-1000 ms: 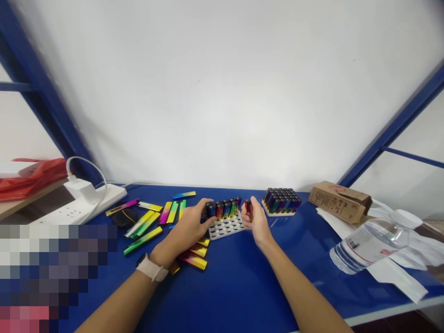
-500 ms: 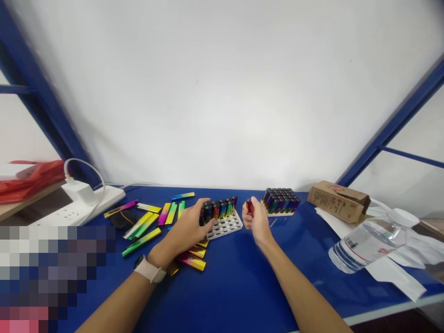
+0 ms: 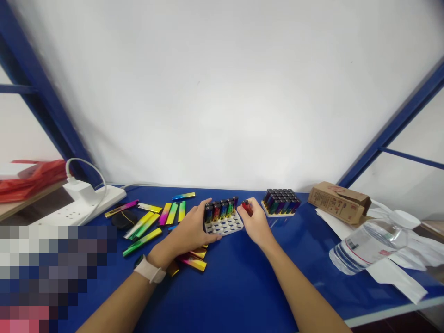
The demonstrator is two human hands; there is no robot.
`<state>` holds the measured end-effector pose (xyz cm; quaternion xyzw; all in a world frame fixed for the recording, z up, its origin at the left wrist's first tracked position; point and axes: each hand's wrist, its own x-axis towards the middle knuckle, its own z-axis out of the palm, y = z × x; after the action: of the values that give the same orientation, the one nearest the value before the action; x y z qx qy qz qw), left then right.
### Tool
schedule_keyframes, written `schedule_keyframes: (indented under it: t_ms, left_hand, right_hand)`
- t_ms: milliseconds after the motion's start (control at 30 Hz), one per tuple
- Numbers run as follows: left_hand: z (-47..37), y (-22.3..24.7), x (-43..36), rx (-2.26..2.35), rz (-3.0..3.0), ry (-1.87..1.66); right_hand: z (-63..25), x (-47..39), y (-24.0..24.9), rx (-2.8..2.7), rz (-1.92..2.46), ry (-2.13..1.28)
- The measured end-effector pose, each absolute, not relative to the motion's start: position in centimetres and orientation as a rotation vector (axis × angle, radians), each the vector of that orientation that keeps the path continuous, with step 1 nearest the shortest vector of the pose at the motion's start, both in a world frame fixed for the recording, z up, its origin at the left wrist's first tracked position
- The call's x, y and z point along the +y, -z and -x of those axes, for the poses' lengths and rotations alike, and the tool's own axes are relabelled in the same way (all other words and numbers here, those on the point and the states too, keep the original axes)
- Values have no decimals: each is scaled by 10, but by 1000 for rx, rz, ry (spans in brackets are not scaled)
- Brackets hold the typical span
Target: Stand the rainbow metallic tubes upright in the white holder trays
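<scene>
A white tray with oval holes (image 3: pixel 227 226) stands mid-table, its back rows filled with upright black-topped lighters (image 3: pixel 222 210) in shiny colours. My left hand (image 3: pixel 194 227) grips the tray's left end, thumb along the front edge and fingers behind. Just off its right end, my right hand (image 3: pixel 255 223) is closed round a red lighter (image 3: pixel 246 206) with a dark top. Left of my left hand, several shiny two-coloured lighters (image 3: pixel 147 226) lie loose, some partly hidden under that hand and wrist.
A second white tray, full of dark lighters (image 3: pixel 280 202), stands back right. Farther right are a cardboard box (image 3: pixel 338 202), a clear water bottle (image 3: pixel 364 245) and white paper (image 3: pixel 398 277). A white power strip (image 3: pixel 78 210) with a plugged-in charger lies at the left, near a black pouch (image 3: pixel 124 219).
My right hand has tilted and moved slightly left with the red lighter, closer to the tray. My left thumb has slid down to the tray's front edge.
</scene>
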<state>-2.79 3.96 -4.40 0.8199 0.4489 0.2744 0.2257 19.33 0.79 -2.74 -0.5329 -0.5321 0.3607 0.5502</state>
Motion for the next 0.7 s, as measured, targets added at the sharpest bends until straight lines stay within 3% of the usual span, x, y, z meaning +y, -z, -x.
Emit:
schedule_keyframes:
  t_ms: [100, 700]
  left_hand:
    - [29, 44, 40, 1209, -2272, -771]
    - [24, 35, 31, 1176, -2280, -708]
  right_hand:
    - [-195, 6, 29, -1369, 1426, -550]
    - [-201, 17, 42, -1644, 1822, -400]
